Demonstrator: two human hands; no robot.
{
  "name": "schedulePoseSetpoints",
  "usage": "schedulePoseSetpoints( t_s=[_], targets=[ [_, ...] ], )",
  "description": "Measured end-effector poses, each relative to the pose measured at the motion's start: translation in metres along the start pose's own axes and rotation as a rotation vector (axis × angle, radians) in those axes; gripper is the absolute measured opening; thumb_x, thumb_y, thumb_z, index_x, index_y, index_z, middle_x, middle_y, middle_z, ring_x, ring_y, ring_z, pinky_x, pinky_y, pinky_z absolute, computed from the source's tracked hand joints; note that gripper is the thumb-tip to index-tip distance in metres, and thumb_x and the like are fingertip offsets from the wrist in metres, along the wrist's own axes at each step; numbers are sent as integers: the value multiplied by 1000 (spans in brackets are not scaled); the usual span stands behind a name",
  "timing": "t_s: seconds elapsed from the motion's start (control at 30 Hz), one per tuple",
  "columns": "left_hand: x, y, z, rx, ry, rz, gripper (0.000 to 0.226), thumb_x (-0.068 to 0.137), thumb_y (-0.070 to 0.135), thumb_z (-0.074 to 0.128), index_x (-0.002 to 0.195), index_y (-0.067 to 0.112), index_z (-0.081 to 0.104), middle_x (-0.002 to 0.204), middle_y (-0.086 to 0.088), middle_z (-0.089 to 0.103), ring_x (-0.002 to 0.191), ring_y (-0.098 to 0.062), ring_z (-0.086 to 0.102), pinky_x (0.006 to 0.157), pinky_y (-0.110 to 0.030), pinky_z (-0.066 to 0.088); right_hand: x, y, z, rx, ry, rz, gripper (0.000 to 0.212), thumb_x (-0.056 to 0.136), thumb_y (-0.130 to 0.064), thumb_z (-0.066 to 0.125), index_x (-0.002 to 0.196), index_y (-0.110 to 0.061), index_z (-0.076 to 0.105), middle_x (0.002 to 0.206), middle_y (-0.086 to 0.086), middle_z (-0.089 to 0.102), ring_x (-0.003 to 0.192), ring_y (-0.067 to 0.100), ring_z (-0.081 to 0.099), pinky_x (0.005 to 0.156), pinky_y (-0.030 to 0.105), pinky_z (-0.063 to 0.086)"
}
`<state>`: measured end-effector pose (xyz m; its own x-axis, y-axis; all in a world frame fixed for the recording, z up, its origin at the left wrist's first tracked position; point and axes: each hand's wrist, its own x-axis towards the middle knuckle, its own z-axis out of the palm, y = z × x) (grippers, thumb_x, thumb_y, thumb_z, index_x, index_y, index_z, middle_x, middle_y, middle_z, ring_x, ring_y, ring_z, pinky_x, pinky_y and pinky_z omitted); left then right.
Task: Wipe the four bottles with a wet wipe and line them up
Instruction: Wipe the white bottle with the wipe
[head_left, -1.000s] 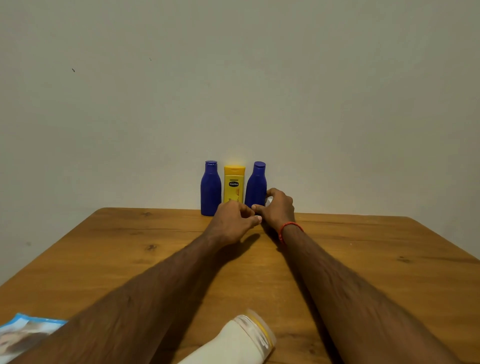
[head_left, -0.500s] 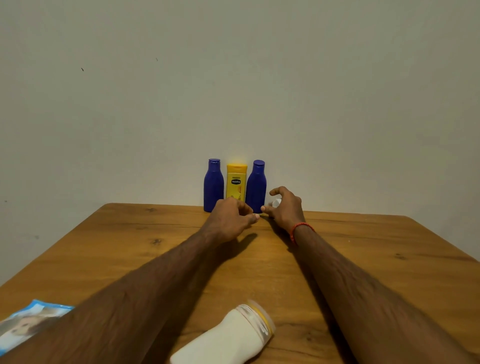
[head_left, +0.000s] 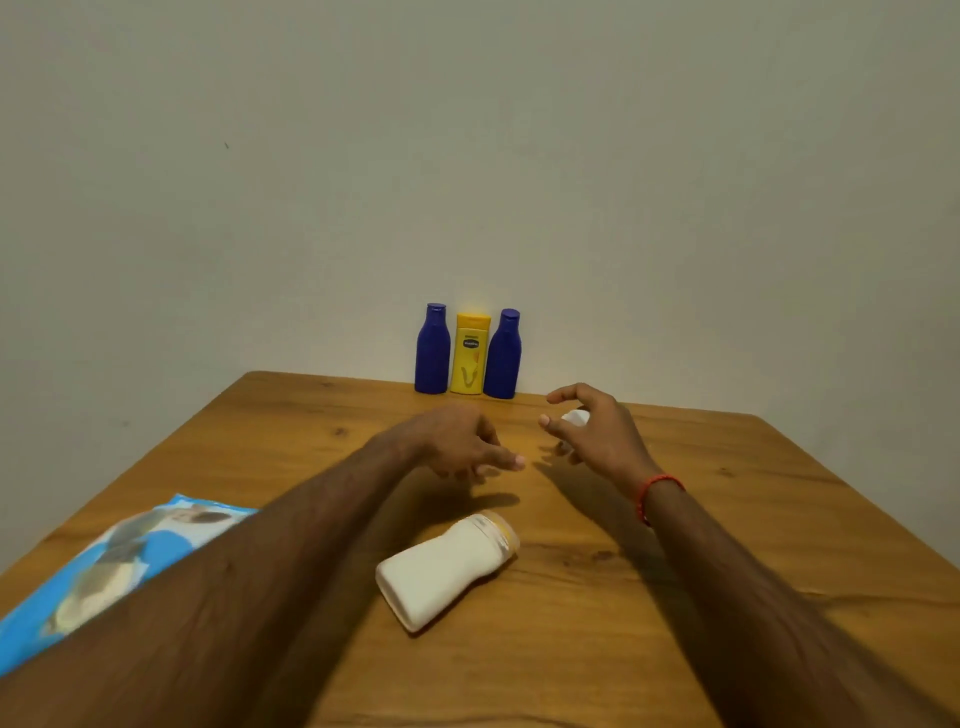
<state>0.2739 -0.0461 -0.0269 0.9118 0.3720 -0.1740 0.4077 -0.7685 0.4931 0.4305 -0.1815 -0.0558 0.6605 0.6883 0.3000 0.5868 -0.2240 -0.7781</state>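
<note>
Head: white bottle (head_left: 448, 569) lying below left hand (head_left: 457, 441).

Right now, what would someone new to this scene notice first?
Three upright bottles at the table's far edge by the wall: a yellow bottle between the left blue bottle and the right blue bottle. Nearer, a white bottle lies on its side, below the left hand and right hand.
</note>
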Motion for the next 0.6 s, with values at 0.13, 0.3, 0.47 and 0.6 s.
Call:
schedulePoseSetpoints(
  t_s=[0.13,0.3,0.47,0.6],
  targets=[
    [-30,13,15,159,-178,-52,62,81,62,70,129,23,63,123,-2,65,105,-16,62,90,-35,55,-57,-21,-20,-21,-62,12,29,88,-32,73,113,-35,59,118,-6,58,76,10,70,52,11,50],
    [-64,13,31,212,-127,-69,75,70,62,80,133,27,59,126,2,63,107,-15,60,90,-35,54,-124,-39,-26,24,-150,50,31,87,-35,74,116,-37,61,118,-9,59,90,4,62,57,13,49],
    [-98,13,46,-62,107,-69,68,69,47,87,125,27,54,115,4,60,96,-11,61,73,-26,54,-165,-51,-28,65,-125,76,43,89,-29,73,127,-36,55,119,-7,59,93,2,61,66,11,46],
    [-122,16,53,-572,330,-70,69,64,39,92,120,25,55,112,-4,65,92,-20,68,67,-33,58,-180,-63,-32,119,-131,129,48,93,-6,59,130,-34,45,125,0,55,106,17,62,85,33,58]
  ],
)
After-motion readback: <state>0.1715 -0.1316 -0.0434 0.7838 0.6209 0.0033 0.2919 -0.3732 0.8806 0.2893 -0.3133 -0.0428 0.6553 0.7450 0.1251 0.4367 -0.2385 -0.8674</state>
